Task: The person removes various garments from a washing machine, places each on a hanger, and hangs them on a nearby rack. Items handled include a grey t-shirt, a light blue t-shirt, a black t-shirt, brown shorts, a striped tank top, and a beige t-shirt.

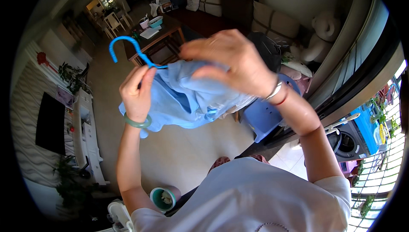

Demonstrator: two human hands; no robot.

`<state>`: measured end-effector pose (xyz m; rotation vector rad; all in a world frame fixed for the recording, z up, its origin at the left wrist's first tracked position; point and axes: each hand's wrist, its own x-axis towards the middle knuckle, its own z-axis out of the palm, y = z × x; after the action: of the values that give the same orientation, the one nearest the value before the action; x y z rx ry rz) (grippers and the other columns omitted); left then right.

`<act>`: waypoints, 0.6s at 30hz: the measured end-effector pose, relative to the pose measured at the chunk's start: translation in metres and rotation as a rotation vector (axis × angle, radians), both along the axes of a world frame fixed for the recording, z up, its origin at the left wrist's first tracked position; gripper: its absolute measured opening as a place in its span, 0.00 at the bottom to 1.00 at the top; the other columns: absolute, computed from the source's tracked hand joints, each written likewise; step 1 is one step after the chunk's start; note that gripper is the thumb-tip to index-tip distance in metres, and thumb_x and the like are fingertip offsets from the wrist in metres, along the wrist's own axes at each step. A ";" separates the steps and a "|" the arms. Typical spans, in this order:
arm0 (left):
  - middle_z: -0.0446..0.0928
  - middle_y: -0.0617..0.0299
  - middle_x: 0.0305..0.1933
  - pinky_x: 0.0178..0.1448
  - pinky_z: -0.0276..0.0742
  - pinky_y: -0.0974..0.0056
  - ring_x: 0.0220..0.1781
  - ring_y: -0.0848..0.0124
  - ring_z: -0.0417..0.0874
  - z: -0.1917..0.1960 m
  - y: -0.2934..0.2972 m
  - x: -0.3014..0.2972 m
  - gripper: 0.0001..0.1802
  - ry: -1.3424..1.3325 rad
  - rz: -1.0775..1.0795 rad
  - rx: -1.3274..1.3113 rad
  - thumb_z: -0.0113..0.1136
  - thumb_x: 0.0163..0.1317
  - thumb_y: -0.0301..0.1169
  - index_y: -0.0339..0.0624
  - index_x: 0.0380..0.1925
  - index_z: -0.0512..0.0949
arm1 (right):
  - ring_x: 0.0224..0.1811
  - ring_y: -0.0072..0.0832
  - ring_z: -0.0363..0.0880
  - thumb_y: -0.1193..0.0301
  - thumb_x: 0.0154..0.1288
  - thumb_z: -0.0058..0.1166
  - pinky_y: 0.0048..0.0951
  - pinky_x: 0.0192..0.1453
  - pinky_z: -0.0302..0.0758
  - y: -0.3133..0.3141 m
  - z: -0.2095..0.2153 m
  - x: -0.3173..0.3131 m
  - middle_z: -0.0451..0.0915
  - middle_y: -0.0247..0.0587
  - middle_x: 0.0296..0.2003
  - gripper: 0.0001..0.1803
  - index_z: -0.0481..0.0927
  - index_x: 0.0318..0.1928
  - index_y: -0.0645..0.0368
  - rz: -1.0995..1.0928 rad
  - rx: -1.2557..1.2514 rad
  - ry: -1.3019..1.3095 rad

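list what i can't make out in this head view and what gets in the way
Head view, right hand: motion blur hides whether it touches the light-blue garment.
Head view, blue hanger: lower part mostly covered by that garment and the left hand.
Head view, red patterned things: largely hidden by the white shirt; their kind is unclear.
Head view, pale contents of the green bin: too small to identify.

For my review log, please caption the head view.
Left hand holds a blue hanger and light-blue garment; right hand, blurred, appears over the garment.
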<state>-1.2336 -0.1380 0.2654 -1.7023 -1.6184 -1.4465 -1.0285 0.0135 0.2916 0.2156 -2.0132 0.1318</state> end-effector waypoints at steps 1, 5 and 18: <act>0.74 0.63 0.26 0.32 0.67 0.71 0.27 0.78 0.70 0.004 -0.004 -0.006 0.05 -0.027 0.006 0.019 0.63 0.62 0.21 0.31 0.37 0.79 | 0.32 0.38 0.80 0.62 0.57 0.65 0.34 0.42 0.73 0.015 0.002 0.008 0.83 0.39 0.32 0.13 0.84 0.40 0.54 -0.092 -0.029 -0.036; 0.77 0.65 0.30 0.38 0.70 0.72 0.32 0.80 0.72 0.008 -0.007 -0.016 0.08 -0.126 -0.018 -0.014 0.58 0.67 0.26 0.33 0.41 0.81 | 0.31 0.42 0.80 0.72 0.59 0.63 0.34 0.36 0.77 0.027 -0.009 0.020 0.81 0.46 0.32 0.10 0.83 0.40 0.62 -0.168 -0.097 -0.245; 0.80 0.68 0.38 0.48 0.71 0.74 0.39 0.79 0.75 -0.044 -0.024 -0.105 0.17 -0.471 0.067 0.013 0.57 0.70 0.40 0.35 0.43 0.81 | 0.32 0.12 0.74 0.72 0.64 0.62 0.16 0.39 0.72 0.070 -0.033 0.083 0.82 0.27 0.31 0.09 0.84 0.41 0.64 -0.227 -0.750 0.047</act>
<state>-1.3383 -0.1621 0.2214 -1.3480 -1.8664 -1.9208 -0.9457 0.0839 0.2585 -0.4772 -1.7934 0.7076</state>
